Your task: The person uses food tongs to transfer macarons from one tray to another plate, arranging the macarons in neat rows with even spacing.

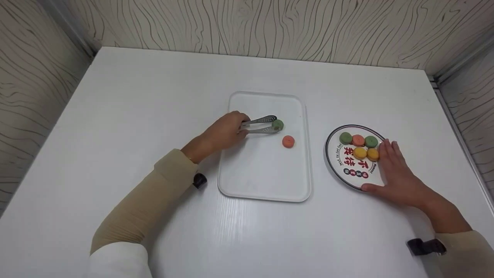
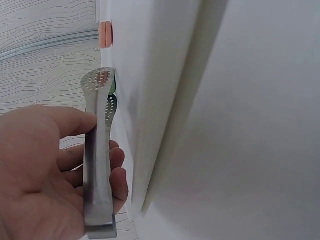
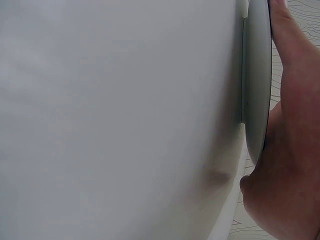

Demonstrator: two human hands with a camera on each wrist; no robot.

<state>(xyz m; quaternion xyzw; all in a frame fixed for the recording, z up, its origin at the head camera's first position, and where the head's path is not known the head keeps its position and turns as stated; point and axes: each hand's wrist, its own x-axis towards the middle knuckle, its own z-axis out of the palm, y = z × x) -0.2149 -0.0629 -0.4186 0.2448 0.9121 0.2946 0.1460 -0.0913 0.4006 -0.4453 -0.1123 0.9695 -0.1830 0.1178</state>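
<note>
My left hand [image 1: 228, 130] grips metal tongs [image 1: 262, 130] with perforated tips, its thumb and fingers on the two arms. Those tips stand on either side of a green macaron [image 1: 278, 124] on the white tray [image 1: 266, 195]; whether both touch it I cannot tell. In the left wrist view the tongs [image 2: 95, 165] mostly hide it. An orange-pink macaron [image 1: 288, 141] lies nearby on the tray. My right hand [image 1: 401, 185] rests along the rim of a round plate [image 1: 332, 170], fingers extended and thumb at the near edge. Several green, orange-pink and yellow macarons [image 1: 360, 153] sit on that plate.
The tray and plate stand side by side on a white table [image 1: 173, 85]. Wood-grain patterned panels [image 1: 247, 27] border the table at the back and sides. Black wrist-camera pieces [image 1: 199, 180] are on both wrists.
</note>
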